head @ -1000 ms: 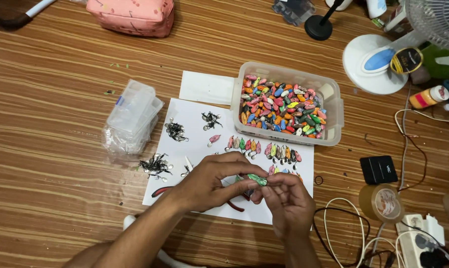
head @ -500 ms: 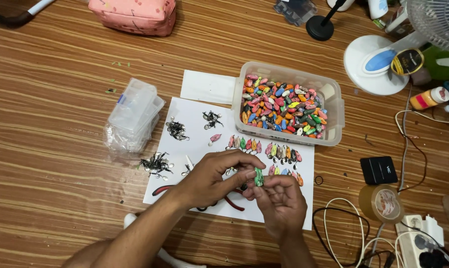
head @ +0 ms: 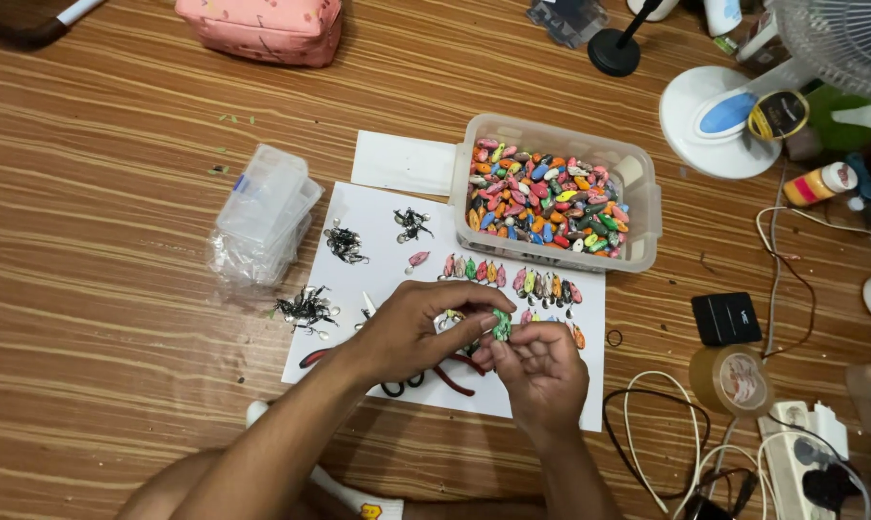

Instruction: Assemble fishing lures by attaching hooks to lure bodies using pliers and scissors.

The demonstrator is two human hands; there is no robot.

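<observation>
Since a second ago the small green lure [head: 501, 324] has turned — it lay roughly level between the hands then, and now stands nearly upright, lifted a little toward the row of finished lures [head: 509, 275]. The hands have closed in on each other as well. Judged from this, the person is rotating the piece to get at another end of it, so the work on this one lure looks mid-way rather than finished. The left hand [head: 418, 327] reaches over from the left, thumb and forefinger pressed together on the lure's upper part; the right hand [head: 541, 368] sits just below and to the right, its fingertips pinched on the lower end — whether a small metal fitting is between them is too fine to tell. The lure hangs above the white paper sheet [head: 378, 207], not touching it. Red-handled pliers [head: 447, 376] lie on the sheet under the wrists, unheld; the clear tub of coloured lures [head: 647, 207] stands well apart behind.
</observation>
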